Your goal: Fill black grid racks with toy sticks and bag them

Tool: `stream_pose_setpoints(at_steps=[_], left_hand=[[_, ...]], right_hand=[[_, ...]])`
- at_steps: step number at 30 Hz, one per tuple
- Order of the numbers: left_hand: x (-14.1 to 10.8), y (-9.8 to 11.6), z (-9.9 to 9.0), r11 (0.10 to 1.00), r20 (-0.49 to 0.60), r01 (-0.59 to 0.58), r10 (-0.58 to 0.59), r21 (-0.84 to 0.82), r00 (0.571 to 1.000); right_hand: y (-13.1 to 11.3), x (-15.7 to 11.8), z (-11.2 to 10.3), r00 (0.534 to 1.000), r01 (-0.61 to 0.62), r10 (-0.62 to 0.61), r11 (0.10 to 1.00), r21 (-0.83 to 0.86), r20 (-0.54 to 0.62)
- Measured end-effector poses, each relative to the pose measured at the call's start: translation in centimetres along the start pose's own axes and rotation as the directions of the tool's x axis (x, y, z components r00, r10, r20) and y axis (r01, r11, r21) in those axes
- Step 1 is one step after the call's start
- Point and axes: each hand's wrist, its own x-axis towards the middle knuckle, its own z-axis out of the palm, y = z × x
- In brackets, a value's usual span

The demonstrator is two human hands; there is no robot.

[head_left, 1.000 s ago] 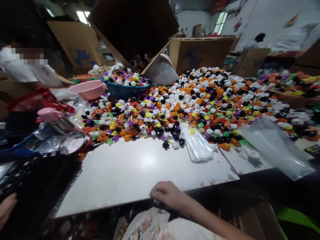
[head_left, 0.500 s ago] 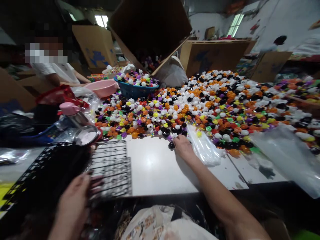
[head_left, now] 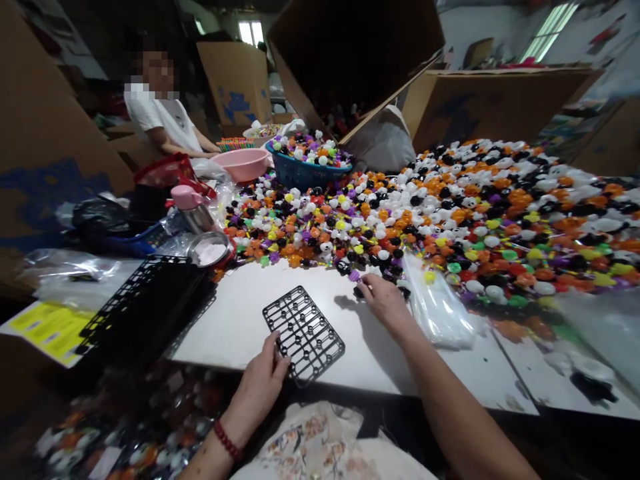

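My left hand, with a dark red bead bracelet at the wrist, grips the near left edge of a black plastic grid rack. The rack is tilted over the white tabletop, with no pieces in its small rings. At the front edge of a heap of small coloured plastic toy pieces, my right hand is closed in a pinch. A purple piece and a black piece show at its fingertips. Beside that hand lie clear plastic bags.
More black grid racks are stacked at the left. Behind them stand a metal bowl and a pink-lidded flask. A blue basin, a pink basin and cardboard boxes stand farther back. A person works at far left.
The grid rack has moved right with my left hand, away from the stack to the table's middle. My right hand stays by the heap in a pinch. The view has turned left.
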Motion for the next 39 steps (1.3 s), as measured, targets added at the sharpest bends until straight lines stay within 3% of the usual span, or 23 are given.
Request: stream_pose_setpoints(at_steps=[3,7,10,13,19,26,31,36,39], left_hand=[[0.5,0.6,-0.4,0.959,-0.035,-0.225,0.234,0.172,0.972],[1.4,-0.2,-0.4,0.803,-0.092,-0.474,0.537,0.363,0.839],[1.8,-1.4,0.0,0.736,-0.037,-0.508,0.583,0.448,0.812],[1.8,-1.9,0.8,0.738,-0.013,-0.483,0.554,0.472,0.833],[1.4,-0.9,2.2,0.763,-0.072,-0.425,0.52,0.487,0.851],[1.3,-0.9,2.8,0.793,-0.127,-0.396,0.502,0.463,0.855],[1.2,-1.2,3.0,0.801,-0.162,-0.393,0.507,0.451,0.847],[1.4,-1.8,3.4,0.776,-0.187,-0.405,0.544,0.484,0.818],[1.8,-2.1,3.5,0.745,-0.203,-0.421,0.585,0.517,0.785]], right_hand=[[-1.8,-1.4,1.0,0.994,0.025,-0.061,0.935,0.354,0.09],[-4.2,-2.3,4.2,0.965,-0.105,-0.089,0.728,0.677,0.246],[-6.5,-2.3,6.8,0.943,-0.236,-0.081,0.526,0.817,0.324],[-9.2,-1.5,8.8,0.922,-0.302,-0.089,0.445,0.843,0.377],[-13.2,0.9,12.3,0.887,-0.336,-0.14,0.459,0.822,0.441],[-14.5,1.8,14.9,0.874,-0.254,-0.184,0.617,0.745,0.45],[-14.7,2.3,13.9,0.879,-0.007,-0.269,0.819,0.574,0.394],[-15.2,2.1,13.2,0.851,0.221,-0.397,0.865,0.451,0.345],[-15.4,2.0,13.5,0.84,0.296,-0.425,0.881,0.369,0.339]])
